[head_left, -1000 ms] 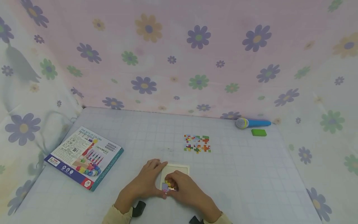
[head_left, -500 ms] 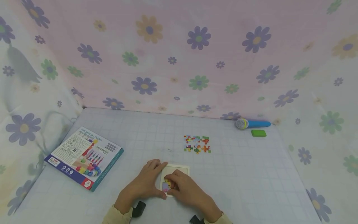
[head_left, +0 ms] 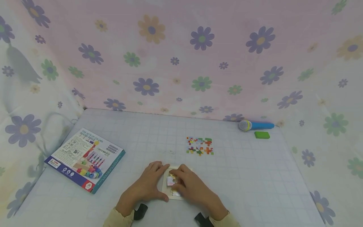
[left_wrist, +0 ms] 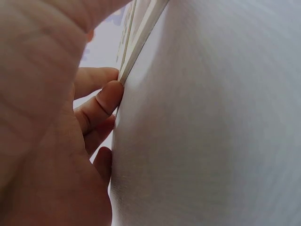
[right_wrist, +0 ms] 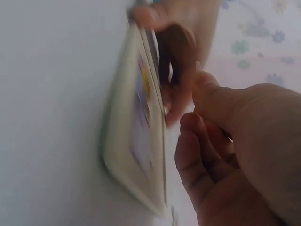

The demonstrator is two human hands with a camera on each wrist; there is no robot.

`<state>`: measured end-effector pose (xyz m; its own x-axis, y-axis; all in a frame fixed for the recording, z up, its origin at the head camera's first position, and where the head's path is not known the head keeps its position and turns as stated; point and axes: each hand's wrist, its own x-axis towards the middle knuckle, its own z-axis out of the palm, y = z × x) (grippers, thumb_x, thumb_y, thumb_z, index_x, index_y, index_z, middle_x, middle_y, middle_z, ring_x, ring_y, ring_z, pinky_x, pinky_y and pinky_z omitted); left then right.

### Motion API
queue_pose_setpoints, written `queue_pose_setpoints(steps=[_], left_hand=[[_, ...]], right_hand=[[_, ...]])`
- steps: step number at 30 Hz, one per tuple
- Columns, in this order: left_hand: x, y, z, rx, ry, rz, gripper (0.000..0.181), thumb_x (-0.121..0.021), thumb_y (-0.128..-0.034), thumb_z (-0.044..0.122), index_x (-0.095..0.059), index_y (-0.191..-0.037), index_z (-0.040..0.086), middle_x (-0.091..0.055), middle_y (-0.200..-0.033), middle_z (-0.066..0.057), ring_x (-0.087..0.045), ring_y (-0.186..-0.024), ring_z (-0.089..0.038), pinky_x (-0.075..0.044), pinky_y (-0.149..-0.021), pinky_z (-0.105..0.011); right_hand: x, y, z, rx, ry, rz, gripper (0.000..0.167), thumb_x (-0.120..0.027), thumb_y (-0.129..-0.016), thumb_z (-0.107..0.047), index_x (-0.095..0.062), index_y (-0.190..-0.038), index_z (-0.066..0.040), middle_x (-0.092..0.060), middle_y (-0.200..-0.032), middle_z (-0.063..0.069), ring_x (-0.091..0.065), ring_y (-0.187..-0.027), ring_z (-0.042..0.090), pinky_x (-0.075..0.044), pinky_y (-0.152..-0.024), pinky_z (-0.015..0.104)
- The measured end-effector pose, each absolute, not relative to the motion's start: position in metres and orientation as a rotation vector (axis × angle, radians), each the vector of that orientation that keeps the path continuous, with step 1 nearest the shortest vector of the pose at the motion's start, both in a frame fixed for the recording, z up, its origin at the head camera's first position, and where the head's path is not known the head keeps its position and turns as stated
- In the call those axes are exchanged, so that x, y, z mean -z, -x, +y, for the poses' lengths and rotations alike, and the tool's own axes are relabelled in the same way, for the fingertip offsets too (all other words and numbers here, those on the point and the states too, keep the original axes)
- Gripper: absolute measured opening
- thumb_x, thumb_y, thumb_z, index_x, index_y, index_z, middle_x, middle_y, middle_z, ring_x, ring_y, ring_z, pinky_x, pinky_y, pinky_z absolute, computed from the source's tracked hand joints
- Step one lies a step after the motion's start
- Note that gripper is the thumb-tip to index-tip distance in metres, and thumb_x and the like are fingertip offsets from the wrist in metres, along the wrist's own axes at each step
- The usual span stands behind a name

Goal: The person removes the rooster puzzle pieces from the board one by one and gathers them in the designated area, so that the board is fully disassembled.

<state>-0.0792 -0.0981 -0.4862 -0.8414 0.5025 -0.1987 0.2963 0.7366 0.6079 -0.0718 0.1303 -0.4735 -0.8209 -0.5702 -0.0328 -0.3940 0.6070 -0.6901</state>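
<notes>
A small pale puzzle tray (head_left: 175, 198) lies flat on the table in front of the person. My left hand (head_left: 148, 183) holds it by the left side, index finger at the far corner and thumb at the near edge; in the left wrist view fingertips (left_wrist: 113, 94) touch its rim. Over the tray, my right hand (head_left: 193, 186) pinches a light-coloured puzzle piece (head_left: 170, 181) between thumb and fingers. Coloured puzzle pieces (right_wrist: 140, 113) lie inside the tray in the right wrist view, partly blurred. The right hand hides much of the tray in the head view.
Several loose puzzle pieces (head_left: 199, 146) lie in two rows beyond the tray. A boxed bead toy (head_left: 85, 159) is at the left. A blue toy microphone (head_left: 256, 125) and a green block (head_left: 262, 135) lie at the back right. A flowered curtain (head_left: 175, 63) encloses the table.
My right hand has moved away from the person, drawing the pinched puzzle piece from the tray's near left corner towards its middle. My left hand has stayed in place.
</notes>
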Motion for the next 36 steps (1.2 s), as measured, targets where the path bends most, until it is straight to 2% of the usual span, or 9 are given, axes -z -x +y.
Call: queue_pose_setpoints(steps=[7,11,21,30,36], left_hand=[[0.488,0.079,-0.096,-0.789,-0.609,2.608,0.118,-0.093,-0.0594,0.059,-0.040,-0.156,0.016,-0.041,-0.155,-0.013,-0.034,-0.145,-0.035,-0.038,-0.118,-0.058],[0.489,0.078,-0.096,-0.786,-0.604,2.612,0.118,-0.093,-0.0592,0.058,-0.040,-0.156,0.016,-0.041,-0.155,-0.013,-0.034,-0.146,-0.035,-0.037,-0.118,-0.057],[0.489,0.078,-0.095,-0.785,-0.604,2.612,0.119,-0.094,-0.0594,0.057,-0.039,-0.157,0.016,-0.041,-0.154,-0.013,-0.035,-0.144,-0.034,-0.037,-0.119,-0.056],[0.492,0.079,-0.095,-0.798,-0.593,2.591,0.120,-0.093,-0.0594,0.059,-0.038,-0.157,0.018,-0.040,-0.155,-0.012,-0.034,-0.146,-0.033,-0.036,-0.120,-0.056],[0.490,0.079,-0.097,-0.806,-0.586,2.591,0.120,-0.093,-0.0591,0.058,-0.038,-0.157,0.017,-0.040,-0.155,-0.013,-0.033,-0.146,-0.034,-0.035,-0.120,-0.057]], right_hand=[[0.478,0.095,0.161,0.964,0.565,2.847,0.044,-0.074,-0.094,-0.016,-0.062,-0.136,-0.012,-0.052,-0.105,-0.006,-0.048,-0.080,0.003,-0.047,-0.070,0.019],[0.483,0.103,0.170,0.918,0.452,2.889,0.047,-0.075,-0.094,-0.017,-0.062,-0.139,-0.011,-0.054,-0.108,-0.003,-0.050,-0.082,0.005,-0.049,-0.073,0.021],[0.489,0.107,0.174,0.924,0.381,2.948,0.044,-0.076,-0.092,-0.016,-0.064,-0.134,-0.007,-0.058,-0.109,0.001,-0.048,-0.079,0.007,-0.045,-0.068,0.021],[0.490,0.104,0.175,0.945,0.187,2.950,0.029,-0.081,-0.088,-0.017,-0.072,-0.115,-0.010,-0.056,-0.094,-0.001,-0.048,-0.079,0.010,-0.042,-0.066,0.021],[0.490,0.106,0.172,0.986,0.225,2.977,0.030,-0.082,-0.087,-0.017,-0.073,-0.114,-0.010,-0.053,-0.088,-0.003,-0.046,-0.075,0.009,-0.039,-0.063,0.021]])
